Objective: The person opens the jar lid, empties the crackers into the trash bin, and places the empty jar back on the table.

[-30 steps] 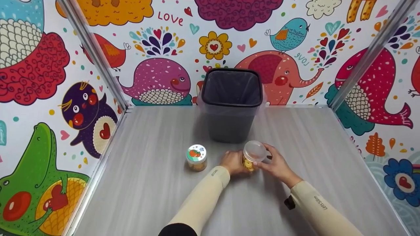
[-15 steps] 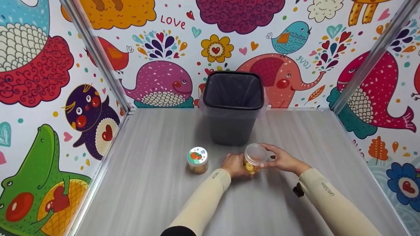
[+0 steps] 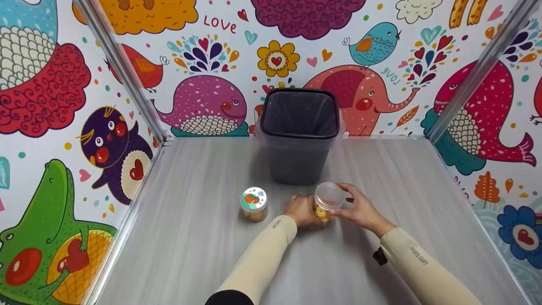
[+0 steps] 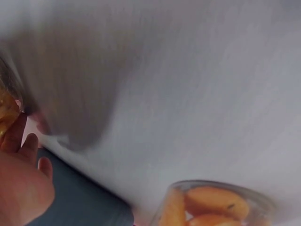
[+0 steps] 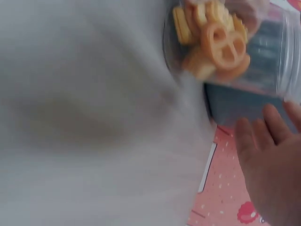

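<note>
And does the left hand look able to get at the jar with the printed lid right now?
Probably, once freed: nothing visible stands between the left hand and the printed-lid jar, which sits to its left on the table. That hand, though, grips the other jar.

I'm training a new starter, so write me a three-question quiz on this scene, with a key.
1. True or false: the bin stands upright, mouth up.
2. Fill in: of both hands, the ____ is nearer the lone jar with the printed lid.
3. In the right wrist view, the front piece inside the held jar resembles: A, a star; B, a wheel; C, a cube.
Key: 1, true; 2, left hand; 3, B.
</note>
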`<state>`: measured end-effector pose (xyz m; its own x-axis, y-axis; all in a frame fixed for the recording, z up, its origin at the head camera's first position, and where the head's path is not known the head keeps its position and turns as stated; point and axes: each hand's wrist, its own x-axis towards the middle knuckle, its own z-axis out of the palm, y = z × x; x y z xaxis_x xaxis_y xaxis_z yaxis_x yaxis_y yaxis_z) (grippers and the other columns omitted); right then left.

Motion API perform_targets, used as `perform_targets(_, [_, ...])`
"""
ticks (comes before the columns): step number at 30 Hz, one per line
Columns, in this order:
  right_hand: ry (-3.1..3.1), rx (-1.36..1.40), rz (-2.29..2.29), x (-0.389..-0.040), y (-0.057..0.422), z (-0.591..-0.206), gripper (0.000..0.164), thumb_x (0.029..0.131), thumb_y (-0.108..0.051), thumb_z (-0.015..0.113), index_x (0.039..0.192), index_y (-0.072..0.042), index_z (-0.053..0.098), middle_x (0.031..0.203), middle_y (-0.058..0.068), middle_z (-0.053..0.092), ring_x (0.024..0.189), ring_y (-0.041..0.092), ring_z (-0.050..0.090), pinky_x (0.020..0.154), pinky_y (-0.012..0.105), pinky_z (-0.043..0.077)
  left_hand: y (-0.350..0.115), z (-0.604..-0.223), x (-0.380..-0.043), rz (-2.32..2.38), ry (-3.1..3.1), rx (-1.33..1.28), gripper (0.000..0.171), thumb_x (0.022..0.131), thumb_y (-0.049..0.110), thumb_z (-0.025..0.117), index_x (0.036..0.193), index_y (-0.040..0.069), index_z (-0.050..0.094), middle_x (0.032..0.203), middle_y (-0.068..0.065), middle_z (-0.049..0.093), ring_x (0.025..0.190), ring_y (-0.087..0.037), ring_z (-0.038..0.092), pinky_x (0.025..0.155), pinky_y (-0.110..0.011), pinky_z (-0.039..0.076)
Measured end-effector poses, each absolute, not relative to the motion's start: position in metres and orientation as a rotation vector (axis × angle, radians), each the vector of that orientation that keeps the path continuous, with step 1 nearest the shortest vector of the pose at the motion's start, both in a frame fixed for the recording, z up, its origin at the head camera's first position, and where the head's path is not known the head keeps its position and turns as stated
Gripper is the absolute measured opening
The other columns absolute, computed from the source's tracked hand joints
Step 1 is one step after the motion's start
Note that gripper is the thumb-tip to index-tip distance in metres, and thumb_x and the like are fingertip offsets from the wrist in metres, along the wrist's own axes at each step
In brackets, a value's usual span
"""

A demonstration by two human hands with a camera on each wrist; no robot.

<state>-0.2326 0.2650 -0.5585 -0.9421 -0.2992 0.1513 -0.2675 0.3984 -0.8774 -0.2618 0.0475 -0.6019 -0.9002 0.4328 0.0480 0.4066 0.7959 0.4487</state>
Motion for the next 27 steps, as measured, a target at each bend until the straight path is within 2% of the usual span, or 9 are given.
perform_targets(3, [2.608, -0.526, -1.638, -0.232, 0.264, -0.559, 0.084, 0.073, -0.018, 0.09, 0.141, 0.002, 0.045, 0.14, 0.021, 0.05, 0.13, 0.037, 0.044, 0.101, 0.062, 0.037, 0.049, -0.602, -0.262, 0.721, 2.919, 0.687, 0.06, 0.057, 0.055, 0.09, 0.104, 0.023, 0.069, 0.088, 0.015, 0.07, 0.084, -0.008, 0.064, 0.097, -0.029, 0.041])
perform_targets(8, [2.574, -0.571, -1.55, -0.236, 0.272, -0.554, 0.084, 0.074, -0.02, 0.09, 0.143, -0.002, 0.046, 0.143, 0.019, 0.048, 0.132, 0.039, 0.042, 0.101, 0.061, 0.038, 0.05, -0.603, -0.259, 0.705, 2.921, 0.698, 0.061, 0.057, 0.055, 0.09, 0.104, 0.023, 0.069, 0.087, 0.015, 0.069, 0.082, -0.007, 0.064, 0.095, -0.03, 0.042])
perform_targets(15, [2.432, -0.667, -1.474, -0.249, 0.281, -0.545, 0.079, 0.076, -0.014, 0.087, 0.144, -0.002, 0.048, 0.145, 0.02, 0.047, 0.132, 0.048, 0.037, 0.1, 0.066, 0.037, 0.05, -0.605, -0.257, 0.7, 2.906, 0.687, 0.064, 0.054, 0.051, 0.093, 0.105, 0.021, 0.07, 0.088, 0.014, 0.07, 0.083, -0.008, 0.064, 0.093, -0.029, 0.042])
perform_targets(17, [2.434, -0.675, -1.481, -0.252, 0.283, -0.55, 0.08, 0.076, -0.017, 0.088, 0.144, -0.005, 0.049, 0.145, 0.017, 0.048, 0.133, 0.047, 0.038, 0.101, 0.065, 0.037, 0.049, -0.604, -0.256, 0.711, 2.917, 0.693, 0.064, 0.053, 0.05, 0.094, 0.104, 0.02, 0.07, 0.088, 0.013, 0.07, 0.082, -0.009, 0.064, 0.092, -0.029, 0.043])
perform_targets(23, [2.502, -0.63, -1.567, -0.243, 0.277, -0.55, 0.083, 0.073, -0.016, 0.09, 0.142, 0.0, 0.047, 0.143, 0.022, 0.048, 0.132, 0.044, 0.04, 0.102, 0.064, 0.036, 0.049, -0.603, -0.259, 0.674, 2.957, 0.701, 0.061, 0.053, 0.052, 0.092, 0.101, 0.021, 0.07, 0.085, 0.013, 0.07, 0.081, -0.01, 0.065, 0.092, -0.029, 0.044])
perform_targets(27, [2.559, -0.52, -1.582, -0.238, 0.269, -0.55, 0.084, 0.073, -0.023, 0.091, 0.141, -0.001, 0.046, 0.143, 0.02, 0.047, 0.132, 0.039, 0.042, 0.104, 0.06, 0.036, 0.048, -0.602, -0.262, 0.673, 2.959, 0.68, 0.06, 0.053, 0.054, 0.091, 0.1, 0.023, 0.07, 0.084, 0.014, 0.069, 0.081, -0.011, 0.065, 0.092, -0.029, 0.044])
